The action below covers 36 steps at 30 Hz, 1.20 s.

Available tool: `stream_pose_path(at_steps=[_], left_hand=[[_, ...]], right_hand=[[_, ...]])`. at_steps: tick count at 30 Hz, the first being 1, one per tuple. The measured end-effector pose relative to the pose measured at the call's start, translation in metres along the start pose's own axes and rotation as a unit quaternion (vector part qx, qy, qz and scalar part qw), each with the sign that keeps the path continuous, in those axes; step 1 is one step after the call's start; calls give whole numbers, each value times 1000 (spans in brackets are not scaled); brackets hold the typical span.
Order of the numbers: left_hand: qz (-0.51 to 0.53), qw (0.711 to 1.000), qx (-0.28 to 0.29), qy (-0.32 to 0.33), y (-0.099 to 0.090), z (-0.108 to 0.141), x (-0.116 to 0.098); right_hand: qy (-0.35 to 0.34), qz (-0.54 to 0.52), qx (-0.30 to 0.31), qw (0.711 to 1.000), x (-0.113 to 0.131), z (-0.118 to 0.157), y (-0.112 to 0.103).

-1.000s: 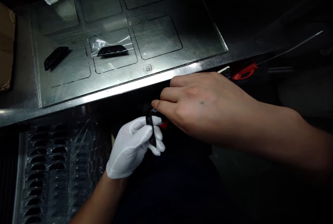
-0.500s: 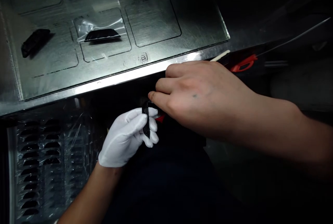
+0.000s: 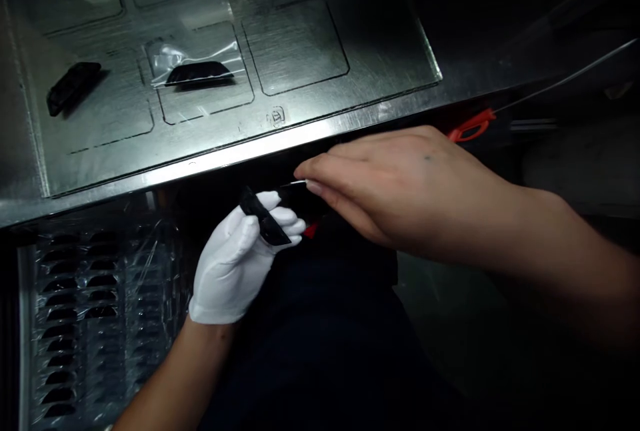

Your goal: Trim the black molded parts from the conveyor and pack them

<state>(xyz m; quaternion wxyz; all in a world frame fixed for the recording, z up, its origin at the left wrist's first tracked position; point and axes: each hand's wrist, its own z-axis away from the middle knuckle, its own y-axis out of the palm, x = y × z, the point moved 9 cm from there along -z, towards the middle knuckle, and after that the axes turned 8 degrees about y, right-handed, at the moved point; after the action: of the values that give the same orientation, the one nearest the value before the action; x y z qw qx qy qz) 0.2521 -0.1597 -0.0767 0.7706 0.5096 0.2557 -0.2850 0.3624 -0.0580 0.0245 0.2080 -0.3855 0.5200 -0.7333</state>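
My left hand (image 3: 237, 254), in a white glove, is closed on a small black part (image 3: 265, 219) with slanted ends, just below the bench edge. Bare and to the right of it, my right hand (image 3: 385, 181) pinches a thin, pale-tipped tool (image 3: 297, 182) that points toward the glove; the tool's far end is dark and hard to make out. On the bench mat lie a black part in a clear bag (image 3: 200, 73) and, further left, an unbagged black part (image 3: 74, 87).
Below the bench at the left stands a tray (image 3: 23, 324) with several black parts in clear film. A red-handled tool (image 3: 473, 127) with a thin cord is behind my right wrist. Marked rectangles cover the mat (image 3: 300, 44). Something white shows at the top left edge.
My left hand has turned the black part from nearly upright to slanted, moving it slightly left. My right hand has drawn back a little to the right, and the thin tool now shows.
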Motion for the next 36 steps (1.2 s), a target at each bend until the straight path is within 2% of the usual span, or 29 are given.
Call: stream_pose_path(at_steps=[4,7,14,20,28,36], left_hand=[[9,997,-17,72,0,-2,-13],[2,995,-21,96,1,-2,-16],[-15,993,-56,100,-4,1,-16],[-43,991,-50,112,-1,3,-20],[-54,991,-72,101,-5,5,-16],[-79,986,-69,131,-5,6,-18]], right_hand=[[-13,-33,28,999,3,7,12],[-26,-60,45,997,11,10,19],[-34,-8,42,999,17,12,20],[-47,53,15,997,21,15,20],[-55,60,48,996,23,17,24],[-48,41,58,996,23,15,26]])
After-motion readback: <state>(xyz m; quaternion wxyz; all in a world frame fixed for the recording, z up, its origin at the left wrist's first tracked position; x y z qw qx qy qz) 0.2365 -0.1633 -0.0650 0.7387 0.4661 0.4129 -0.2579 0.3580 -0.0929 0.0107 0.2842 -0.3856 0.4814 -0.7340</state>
